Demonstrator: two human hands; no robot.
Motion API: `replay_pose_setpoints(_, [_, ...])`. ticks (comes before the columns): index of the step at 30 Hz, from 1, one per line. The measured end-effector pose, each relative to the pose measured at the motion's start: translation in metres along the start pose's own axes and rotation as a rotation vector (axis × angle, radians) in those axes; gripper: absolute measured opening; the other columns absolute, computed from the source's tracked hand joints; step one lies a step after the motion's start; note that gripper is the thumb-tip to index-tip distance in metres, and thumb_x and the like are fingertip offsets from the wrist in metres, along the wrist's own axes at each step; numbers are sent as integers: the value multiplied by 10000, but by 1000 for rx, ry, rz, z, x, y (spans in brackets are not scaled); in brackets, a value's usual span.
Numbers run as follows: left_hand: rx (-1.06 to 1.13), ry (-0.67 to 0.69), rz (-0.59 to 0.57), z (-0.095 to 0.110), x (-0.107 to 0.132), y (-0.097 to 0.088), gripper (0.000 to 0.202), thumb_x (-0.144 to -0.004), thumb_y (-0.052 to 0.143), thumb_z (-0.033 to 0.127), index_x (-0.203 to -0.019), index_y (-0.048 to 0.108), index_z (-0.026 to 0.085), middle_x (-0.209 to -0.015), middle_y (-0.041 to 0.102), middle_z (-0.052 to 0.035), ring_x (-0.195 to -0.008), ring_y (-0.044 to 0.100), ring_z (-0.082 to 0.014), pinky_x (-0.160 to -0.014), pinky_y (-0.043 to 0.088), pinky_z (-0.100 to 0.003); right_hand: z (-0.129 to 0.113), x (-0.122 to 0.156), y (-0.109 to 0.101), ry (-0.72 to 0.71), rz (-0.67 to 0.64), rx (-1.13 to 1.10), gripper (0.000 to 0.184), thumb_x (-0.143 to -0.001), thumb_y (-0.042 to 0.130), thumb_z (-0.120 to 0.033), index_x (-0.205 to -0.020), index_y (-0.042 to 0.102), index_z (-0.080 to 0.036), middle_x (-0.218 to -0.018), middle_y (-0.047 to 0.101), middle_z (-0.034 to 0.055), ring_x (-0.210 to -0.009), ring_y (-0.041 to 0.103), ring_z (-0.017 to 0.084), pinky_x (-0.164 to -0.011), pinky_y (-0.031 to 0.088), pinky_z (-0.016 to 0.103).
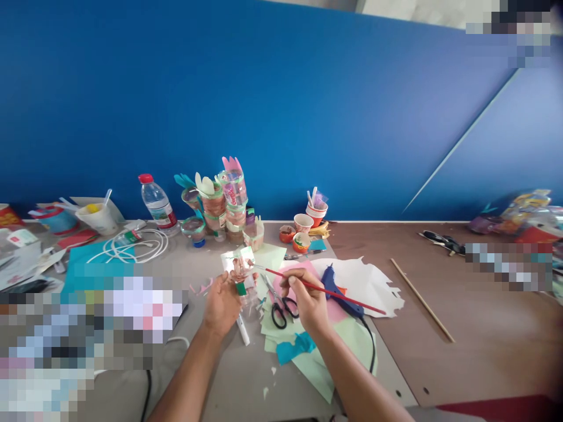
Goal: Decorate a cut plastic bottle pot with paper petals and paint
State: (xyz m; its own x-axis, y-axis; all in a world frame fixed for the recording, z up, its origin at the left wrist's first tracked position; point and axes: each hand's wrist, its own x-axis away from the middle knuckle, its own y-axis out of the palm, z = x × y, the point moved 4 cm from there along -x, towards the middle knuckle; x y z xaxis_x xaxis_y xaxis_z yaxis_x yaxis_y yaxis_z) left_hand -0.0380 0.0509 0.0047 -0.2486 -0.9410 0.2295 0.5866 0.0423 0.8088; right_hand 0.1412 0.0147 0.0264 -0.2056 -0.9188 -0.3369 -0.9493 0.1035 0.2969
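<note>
Scissors (281,309), a blue glue gun (336,287), a water bottle (157,205), white cable (132,246) and a wooden stick (422,300) lie on the bench (484,340).

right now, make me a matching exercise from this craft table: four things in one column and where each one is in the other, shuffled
Things
1. black-handled scissors
2. thin red paintbrush
3. blue plastic glue gun
4. cut clear plastic bottle piece

Places
A. held in the right hand
B. held in the left hand
C. lying on pale green paper between those hands
D. lying partly on white paper

Pairs: 1-C, 2-A, 3-D, 4-B
</note>
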Motion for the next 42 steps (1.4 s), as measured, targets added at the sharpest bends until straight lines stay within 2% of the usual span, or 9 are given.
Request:
replay_pose_setpoints(3, [7,-12,16,1,1,1,312,-849,426,267,-984,670,127,-882,730,-117,-776,692,-247,-705,542,-392,3,0,-1,50,10,-45,110,-816,574,-211,-760,664,-180,-619,610,-12,-487,534,95,-474,427,226])
replay_pose_setpoints(6, [10,-17,15,1,1,2,298,-845,429,266,-946,674,131,-851,728,-109,-787,692,-250,-708,540,-389,1,-1,-1,17,26,-98,111,-828,575,-239,-803,668,-183,-659,627,-3,-523,550,102,-524,453,247])
replay_pose_setpoints(14, [10,-14,-7,0,-1,-2,354,-834,432,281,-1063,655,130,-904,725,-126,-776,687,-251,-698,538,-389,0,-2,-1,55,30,-80,112,-809,578,-233,-762,663,-176,-614,616,-4,-496,526,97,-483,422,228])
replay_pose_setpoints(18, [-6,-30,12,-1,0,-2,327,-842,422,277,-1009,667,139,-879,724,-116,-782,689,-252,-680,539,-378,-3,-2,0,15,27,-57,114,-816,575,-247,-807,671,-185,-686,641,6,-534,555,110,-540,462,260])
replay_pose_setpoints(23, [-49,-5,64,3,4,4,365,-861,360,270,-967,676,121,-907,725,-138,-727,686,-240,-652,538,-368,1,-1,-2,71,31,-38,114,-793,571,-212,-734,663,-179,-599,593,-10,-490,506,100,-466,397,228])
replay_pose_setpoints(28, [-65,-65,52,-1,4,4,350,-837,413,303,-991,674,126,-900,726,-125,-709,681,-235,-640,540,-362,-2,-1,-2,25,18,-81,124,-826,562,-241,-808,674,-191,-692,634,7,-543,546,111,-544,453,260])
replay_pose_setpoints(32, [-69,-29,48,1,3,1,347,-827,419,294,-994,669,120,-913,724,-130,-718,681,-235,-643,542,-356,0,0,-3,85,17,-39,109,-795,576,-204,-741,666,-178,-614,592,-8,-505,510,99,-479,397,226])
replay_pose_setpoints(38, [-77,-28,31,1,4,3,375,-818,436,289,-1079,642,115,-890,722,-136,-691,679,-228,-537,515,-299,-2,0,-2,19,20,-80,126,-821,575,-267,-813,667,-181,-693,628,13,-547,540,115,-537,451,264])
replay_pose_setpoints(42, [-64,-34,54,0,5,3,332,-813,439,285,-1006,656,123,-861,720,-123,-685,679,-225,-536,514,-299,-3,2,0,59,-7,-45,111,-800,580,-234,-747,661,-180,-623,597,1,-510,514,109,-469,411,235])
